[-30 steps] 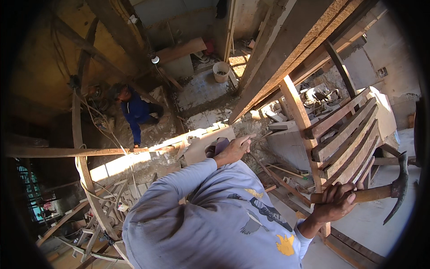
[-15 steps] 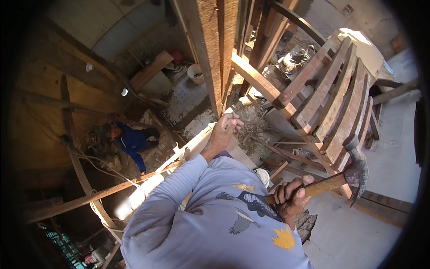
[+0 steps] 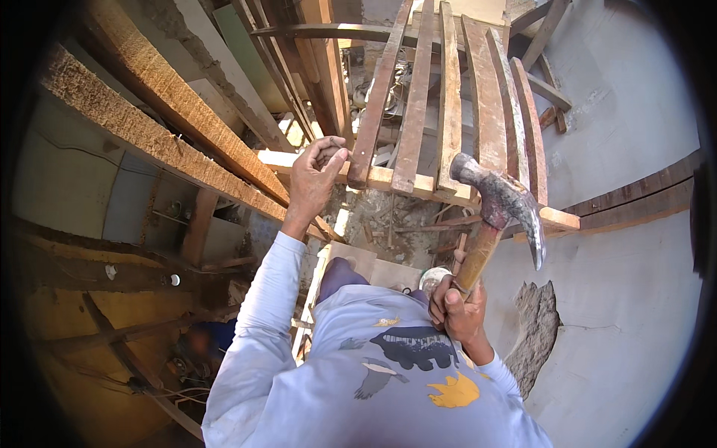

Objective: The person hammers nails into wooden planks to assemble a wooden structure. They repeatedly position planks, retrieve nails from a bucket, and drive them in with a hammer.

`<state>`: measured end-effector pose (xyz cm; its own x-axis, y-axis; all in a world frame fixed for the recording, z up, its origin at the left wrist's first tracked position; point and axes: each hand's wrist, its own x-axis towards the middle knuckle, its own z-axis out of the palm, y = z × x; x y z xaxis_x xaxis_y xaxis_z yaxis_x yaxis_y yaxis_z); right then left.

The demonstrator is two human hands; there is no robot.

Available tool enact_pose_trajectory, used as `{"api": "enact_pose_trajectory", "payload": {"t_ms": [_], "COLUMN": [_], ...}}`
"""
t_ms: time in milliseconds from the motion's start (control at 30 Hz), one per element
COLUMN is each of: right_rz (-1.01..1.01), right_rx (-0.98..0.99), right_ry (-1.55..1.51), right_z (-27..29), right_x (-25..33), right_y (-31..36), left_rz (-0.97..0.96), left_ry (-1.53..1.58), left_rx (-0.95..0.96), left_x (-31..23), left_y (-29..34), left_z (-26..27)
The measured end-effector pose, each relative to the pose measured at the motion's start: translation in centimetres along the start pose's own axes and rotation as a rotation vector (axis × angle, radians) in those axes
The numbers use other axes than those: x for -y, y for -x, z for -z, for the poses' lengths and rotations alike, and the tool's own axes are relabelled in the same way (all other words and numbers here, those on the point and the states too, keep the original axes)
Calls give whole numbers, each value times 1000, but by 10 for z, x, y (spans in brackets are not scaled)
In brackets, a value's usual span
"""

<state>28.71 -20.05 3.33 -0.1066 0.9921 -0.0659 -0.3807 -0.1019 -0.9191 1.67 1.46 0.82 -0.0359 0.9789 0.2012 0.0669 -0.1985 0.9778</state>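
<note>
My right hand [image 3: 464,317] is wrapped round the wooden handle of a claw hammer [image 3: 480,257], held before my chest. The hammer's worn steel head points up and to the right. My left hand [image 3: 314,179] is raised with its fingers curled in toward the thumb; whatever they pinch, if anything, is too small to make out. It is beside the left end of a row of brown wooden slats [image 3: 411,138]. A pale crosswise beam [image 3: 381,179] runs under the near ends of the slats.
Long rough timbers [image 3: 187,160] slant across the upper left. At right stands a pale wall [image 3: 620,313] with a broken patch [image 3: 536,336]. A white bucket [image 3: 433,279] sits below. Low on the left, a person in blue [image 3: 216,336] is partly hidden in shadow.
My view has turned to the right, toward the slats. My left hand has risen and moved next to the slats. The hammer is now held more upright, still in my right hand.
</note>
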Motion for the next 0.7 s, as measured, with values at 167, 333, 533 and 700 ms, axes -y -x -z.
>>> {"api": "enact_pose_trajectory", "payload": {"t_ms": [167,333,533,700], "right_rz": [217,176,281,427], "right_rx": [-188,-282,-405,-548], "right_ry": [302,440,412,359], "right_z": [12,-22,-39,-44], "right_x": [0,0,-13,-3], "right_y": [-16,-31,-46,-56], "left_rz": [29,38,-55,-289], "left_ry": [-81,8,-25,54], "left_rx": [38,76,81,279], "left_x": [25,46,30,-13], "left_y": [-25,-30,-33,-3], "left_z": [19,27,26,19]}}
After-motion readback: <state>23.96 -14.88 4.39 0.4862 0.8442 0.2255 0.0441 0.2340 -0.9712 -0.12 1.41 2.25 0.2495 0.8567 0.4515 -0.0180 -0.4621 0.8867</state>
